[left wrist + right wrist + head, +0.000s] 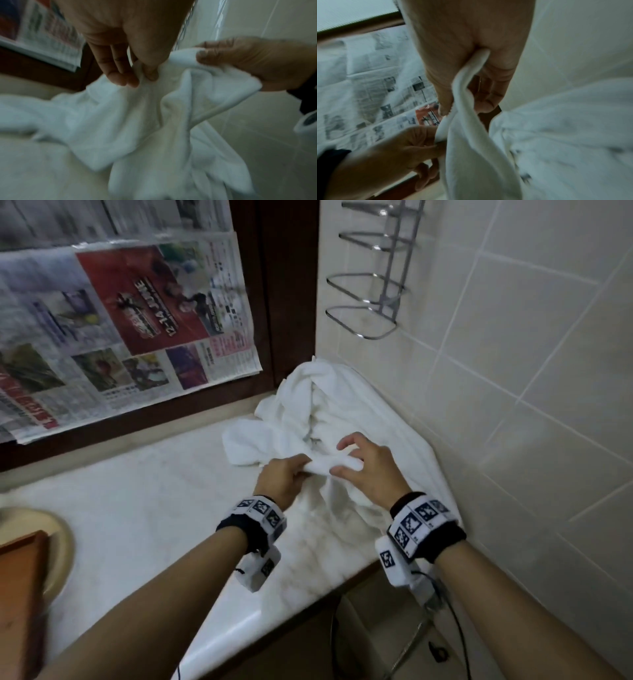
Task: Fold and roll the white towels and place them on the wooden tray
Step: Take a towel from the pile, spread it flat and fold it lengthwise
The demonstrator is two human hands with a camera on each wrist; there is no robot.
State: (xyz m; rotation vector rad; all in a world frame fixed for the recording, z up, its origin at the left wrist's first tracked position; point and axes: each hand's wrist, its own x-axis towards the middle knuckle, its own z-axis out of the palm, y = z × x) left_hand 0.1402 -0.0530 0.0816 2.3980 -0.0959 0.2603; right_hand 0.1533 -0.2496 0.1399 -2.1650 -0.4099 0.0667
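Both hands meet above the worktop's (144, 508) far right corner: the left hand (282, 479) and right hand (368, 470) each pinch one bunched edge of a white towel (322, 412). The towel lies crumpled, heaped against the corner.

Towels (342, 419) soft matt cloth; counter (154, 508) glossy marble; rack (373, 268) shiny metal

Your wooden tray (20, 587) at eight o'clock in the head view is cut off by the left edge and smeared by blur. The towels (329, 419) hide your left hand's (282, 477) fingertips there. Both wrist views are blurred; the newspaper (368, 88) print is unreadable, and how many towels lie in the heap cannot be told.
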